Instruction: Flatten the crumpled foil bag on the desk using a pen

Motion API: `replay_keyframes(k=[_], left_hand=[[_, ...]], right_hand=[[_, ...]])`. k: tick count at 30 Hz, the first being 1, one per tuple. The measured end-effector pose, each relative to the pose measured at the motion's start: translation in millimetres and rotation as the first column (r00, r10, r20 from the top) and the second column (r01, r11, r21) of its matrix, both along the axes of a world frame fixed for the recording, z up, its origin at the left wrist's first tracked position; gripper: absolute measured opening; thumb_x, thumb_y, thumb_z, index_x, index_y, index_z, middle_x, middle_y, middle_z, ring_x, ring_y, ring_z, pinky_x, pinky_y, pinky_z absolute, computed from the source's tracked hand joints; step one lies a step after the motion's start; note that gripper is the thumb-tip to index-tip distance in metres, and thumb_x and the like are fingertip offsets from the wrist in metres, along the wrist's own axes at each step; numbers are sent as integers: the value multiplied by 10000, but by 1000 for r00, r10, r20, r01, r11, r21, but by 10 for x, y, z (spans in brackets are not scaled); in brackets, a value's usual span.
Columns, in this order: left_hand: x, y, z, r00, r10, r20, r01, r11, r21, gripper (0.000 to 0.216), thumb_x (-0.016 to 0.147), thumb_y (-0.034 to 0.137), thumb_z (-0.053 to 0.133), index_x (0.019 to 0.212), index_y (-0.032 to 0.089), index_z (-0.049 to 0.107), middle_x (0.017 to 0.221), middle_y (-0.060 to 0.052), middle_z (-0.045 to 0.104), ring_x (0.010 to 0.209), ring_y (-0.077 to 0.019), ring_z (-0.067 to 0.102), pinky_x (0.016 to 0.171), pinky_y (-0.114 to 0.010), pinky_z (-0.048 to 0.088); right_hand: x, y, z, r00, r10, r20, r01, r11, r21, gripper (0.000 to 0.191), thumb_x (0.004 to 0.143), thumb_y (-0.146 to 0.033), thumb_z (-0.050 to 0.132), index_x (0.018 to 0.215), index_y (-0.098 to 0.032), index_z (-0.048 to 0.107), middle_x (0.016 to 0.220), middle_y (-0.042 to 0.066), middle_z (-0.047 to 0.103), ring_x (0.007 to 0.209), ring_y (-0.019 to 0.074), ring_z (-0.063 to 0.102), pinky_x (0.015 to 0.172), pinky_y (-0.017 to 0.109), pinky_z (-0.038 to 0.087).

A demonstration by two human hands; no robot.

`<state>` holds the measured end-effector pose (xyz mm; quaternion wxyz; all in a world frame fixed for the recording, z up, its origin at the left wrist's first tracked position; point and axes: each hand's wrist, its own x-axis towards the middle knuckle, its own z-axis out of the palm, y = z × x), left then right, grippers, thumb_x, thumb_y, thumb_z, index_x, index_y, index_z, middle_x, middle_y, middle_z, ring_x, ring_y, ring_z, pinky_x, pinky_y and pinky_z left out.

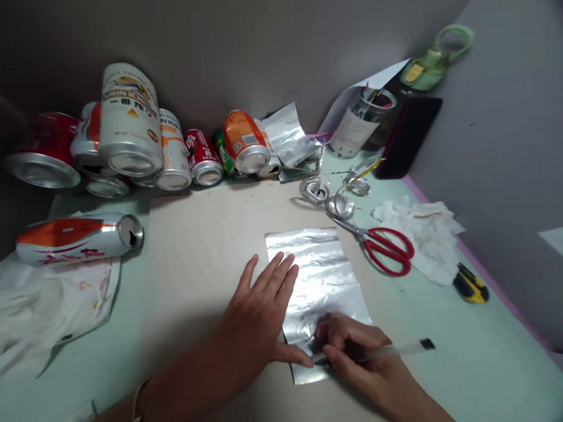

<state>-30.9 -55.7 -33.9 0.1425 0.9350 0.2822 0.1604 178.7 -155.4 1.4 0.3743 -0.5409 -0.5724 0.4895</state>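
Table (452,354): pale green; grey wall (243,34) far
Cans (131,123): far left to centre
Tin (352,131): far right, slim tools (374,94) inside
Left hand (265,313): flat on metal sheet (324,270)
Right hand (361,353): grasping pen (401,349)

Metal sheet (318,271) (lower right corner) hidden

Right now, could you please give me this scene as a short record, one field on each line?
left hand: open, fingers laid over the left part of the silver sheet
right hand: grips a pen over the sheet's near part
sheet surface: shiny, wrinkled
scissors: red-handled, right of the sheet
cutter: yellow and black, farther right
cans: several grouped at the back
fallen can: on its side, at left
pen tip contact: cannot tell
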Motion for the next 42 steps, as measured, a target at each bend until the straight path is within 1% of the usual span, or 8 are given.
replay_keyframes(k=[4, 8, 14, 21, 28, 31, 35, 42], left_hand=[[29, -17, 107, 999, 7, -52, -6, 1000, 7, 1167, 779, 784, 779, 1548, 3, 379, 1632, -275, 413, 1547, -409, 360, 1283, -631, 142], [71, -35, 197, 998, 50, -43, -50, 999, -3, 1082, 780, 631, 876, 1516, -17, 418, 1616, -294, 425, 1525, -447, 381, 1250, -707, 219], [94, -48, 207, 995, 94, 31, -93, 995, -20, 1002, 701, 601, 932, 1370, -44, 557, 1615, -332, 400, 1536, -476, 347, 1258, -687, 298], [39, -10, 284, 992, -56, 113, 77, 978, -194, 695, 814, 305, 916, 1372, 68, 576, 1605, -206, 488, 1554, -375, 362, 1277, -518, 363], [31, 26, 263, 990, -43, 134, 78, 960, -270, 540, 855, 282, 894, 1326, 225, 636, 1552, -72, 575, 1462, -315, 479, 1124, -503, 440], [50, 4, 265, 995, -12, 101, 36, 970, -241, 623, 843, 349, 907, 1375, 236, 602, 1568, -79, 552, 1418, -309, 501, 1075, -483, 426], [75, -22, 286, 998, 11, 57, 0, 984, -177, 663, 849, 428, 895, 1381, 203, 570, 1545, -97, 567, 1347, -310, 523, 1012, -457, 409], [91, -47, 267, 1000, 25, 14, -23, 986, -164, 615, 923, 473, 816, 1413, 227, 537, 1567, -66, 546, 1366, -281, 482, 1053, -432, 349]], right_hand=[[35, 24, -15, 986, -83, -147, 72, 994, -80, 347, 993, -423, 711, 731, -224, 600, 754, 26, 638, 771, 208, 612, 658, 305, 443], [98, 95, -25, 871, -292, -396, 251, 956, -153, 321, 895, -526, 812, 789, -240, 711, 704, 0, 612, 699, 182, 560, 630, 287, 429], [-68, 61, 89, 767, -542, -343, 437, 833, -339, 324, 850, -505, 859, 779, -224, 713, 708, -6, 580, 690, 167, 540, 626, 272, 430], [-226, 140, 41, 698, -618, -362, 489, 781, -389, 374, 781, -503, 907, 735, -208, 683, 742, 10, 576, 750, 194, 634, 546, 234, 448], [66, 184, 179, 608, -644, -465, 557, 763, -328, 290, 817, -444, 892, 804, -242, 685, 756, -14, 537, 638, 136, 526, 583, 246, 531], [70, 101, 229, 672, -613, -415, 595, 781, -191, 282, 858, -427, 860, 767, -239, 670, 715, -18, 531, 594, 134, 492, 539, 246, 476], [-93, -37, 133, 861, -495, -117, 498, 867, -2, 238, 967, -352, 753, 783, -231, 662, 711, 1, 589, 649, 164, 545, 587, 269, 447], [-167, -20, -62, 934, -352, 62, 344, 933, 108, 236, 1035, -300, 629, 809, -243, 593, 733, 8, 596, 683, 187, 560, 601, 294, 449]])
